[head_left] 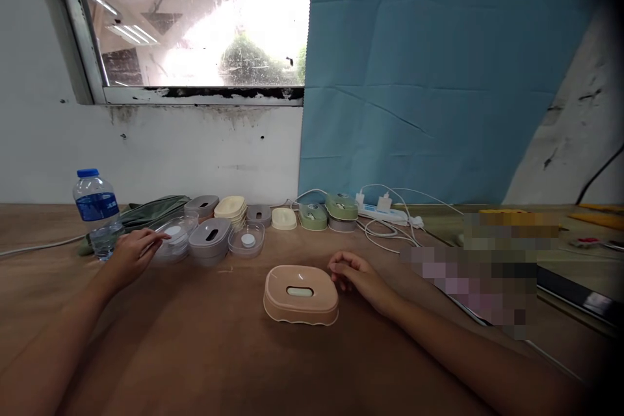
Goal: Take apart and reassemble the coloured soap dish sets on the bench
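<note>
A peach-coloured oval box (301,302) stands on the brown table in front of me, with a slot in its top and something pale inside the slot. Just off its right end is my right hand (358,279), loosely curled and holding nothing. Over to the left, my left hand (134,252) reaches to a stack of clear plastic lids (170,248) with a round white disc in it. Its fingertips close on the rim of the top lid. Right of that stack sit a grey slotted box (210,242) and another clear lid (246,240) with a white disc.
A water bottle (97,214) stands behind my left hand, near a dark green bag (156,211). Along the wall are stacked cream trays (231,208), green boxes (342,206) and a power strip (385,213) with loose white cables. A blurred-out patch (468,286) lies at right.
</note>
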A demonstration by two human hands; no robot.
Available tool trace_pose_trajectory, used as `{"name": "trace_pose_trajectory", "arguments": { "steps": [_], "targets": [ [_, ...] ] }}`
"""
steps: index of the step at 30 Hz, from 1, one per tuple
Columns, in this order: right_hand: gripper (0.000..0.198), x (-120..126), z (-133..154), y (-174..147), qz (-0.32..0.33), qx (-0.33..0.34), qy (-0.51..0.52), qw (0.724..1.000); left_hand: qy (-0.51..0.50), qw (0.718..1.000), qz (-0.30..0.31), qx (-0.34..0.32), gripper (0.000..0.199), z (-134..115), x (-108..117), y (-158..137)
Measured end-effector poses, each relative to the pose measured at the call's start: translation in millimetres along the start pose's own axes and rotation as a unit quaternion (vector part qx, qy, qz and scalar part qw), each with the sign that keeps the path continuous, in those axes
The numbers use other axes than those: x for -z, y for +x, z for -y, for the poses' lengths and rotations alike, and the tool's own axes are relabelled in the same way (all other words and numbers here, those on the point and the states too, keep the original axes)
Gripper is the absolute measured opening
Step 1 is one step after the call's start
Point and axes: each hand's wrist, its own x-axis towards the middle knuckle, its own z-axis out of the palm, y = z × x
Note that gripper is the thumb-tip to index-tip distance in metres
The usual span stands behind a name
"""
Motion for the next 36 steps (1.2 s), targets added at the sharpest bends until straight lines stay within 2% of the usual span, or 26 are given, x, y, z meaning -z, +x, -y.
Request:
{"name": "trace_pose_trajectory", "arguments": {
  "steps": [6, 9, 14, 17, 23, 29, 32, 36],
  "targets": [
    [0.019, 0, -3, 1, 0.016, 0.007, -0.003, 1.000, 0.019, 0.999, -0.017, -0.028, 0.033, 3, 0, -7],
    [0.018, 0, -4, 0, 0.012, 0.032, -0.016, 0.999, 0.031, 0.999, -0.019, -0.024, 0.032, 1, -3, -9],
    [0.014, 0, -3, -1, 0.011, 0.095, -0.047, 0.994, 0.006, 1.000, 0.015, -0.024, 0.033, 3, -7, -9],
    [0.014, 0, -4, -2, 0.022, 0.100, -0.051, 0.993, -0.005, 1.000, 0.023, -0.019, 0.033, 6, -8, -8],
    [0.012, 2, -6, -1, 0.027, 0.103, -0.056, 0.993, -0.012, 0.996, 0.077, -0.030, 0.033, 3, -7, -9],
    [0.013, 4, -12, 1, 0.030, 0.118, -0.083, 0.989, 0.018, 0.996, 0.087, -0.003, 0.035, -7, -2, -11],
    [0.022, 4, -12, -1, 0.062, 0.121, -0.093, 0.986, 0.022, 0.996, 0.091, 0.005, 0.036, -9, -1, -11],
    [0.056, 5, -6, -8, 0.164, 0.131, -0.111, 0.971, 0.033, 0.997, 0.073, -0.005, 0.036, -10, -1, -11]
  ]
}}
